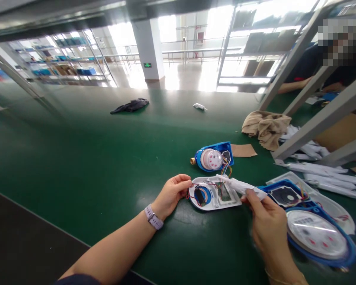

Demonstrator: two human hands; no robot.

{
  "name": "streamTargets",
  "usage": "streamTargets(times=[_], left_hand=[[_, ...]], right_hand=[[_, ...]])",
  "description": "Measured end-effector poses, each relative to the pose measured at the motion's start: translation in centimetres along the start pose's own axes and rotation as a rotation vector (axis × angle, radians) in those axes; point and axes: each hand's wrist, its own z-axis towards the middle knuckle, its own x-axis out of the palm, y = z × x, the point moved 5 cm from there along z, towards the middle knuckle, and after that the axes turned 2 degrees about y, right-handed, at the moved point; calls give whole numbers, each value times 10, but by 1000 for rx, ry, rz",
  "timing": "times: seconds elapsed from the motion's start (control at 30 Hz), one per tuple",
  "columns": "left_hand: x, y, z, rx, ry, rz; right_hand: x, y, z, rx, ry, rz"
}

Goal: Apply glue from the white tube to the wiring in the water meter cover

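Left hand [176,192], a pale watch [153,217] at its wrist, at the left end of a white cover [216,194] lying on the green surface [106,158]; thumb and fingertips pinched together on thin red wires at the cover's edge. Right hand [262,221] closed around a narrow white packet [245,187], its far end slanting over the right part of the cover. Cover open side up: blue ring [207,194] with a dark part inside it at the left, a green circuit board [223,190] toward the right. Coloured wires [227,169] run from the cover to a small blue meter [213,156] just beyond it; meter has a round clear dial with red marks and a brass end pointing left. Flat brown cardboard piece [243,150] beside the meter, on its right. Near right: larger-looking blue meter [316,233] with a round dial, a second white cover [341,209] along its far side. Beyond these, a pile of white packets [329,174] by the metal frame, and a crumpled beige cloth [267,127]. Farther out on the surface, a dark cloth [131,105] to the left and a small white item [199,106] near the middle. Another person's forearm [296,85] shows behind the frame, upper right. Shelves and a pillar in the bright background.
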Motion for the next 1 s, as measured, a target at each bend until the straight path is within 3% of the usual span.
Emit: streamTargets(times=[0.13,0.23,0.4,0.53,0.7,1.0], left_hand=[[0,-17,6,250,-23,281],[5,-34,31,420,-64,434],[33,-50,96,387,11,530],[52,-54,123,257,85,603],[46,-52,117,115,119,606],[-24,-44,55,-165,26,370]], right_hand=[[7,4,2,177,59,312],[8,8,1,243,116,425],[4,1,0,288,164,533],[1,-5,0,326,190,560],[-2,-3,0,336,207,570],[2,-1,-2,333,262,583]])
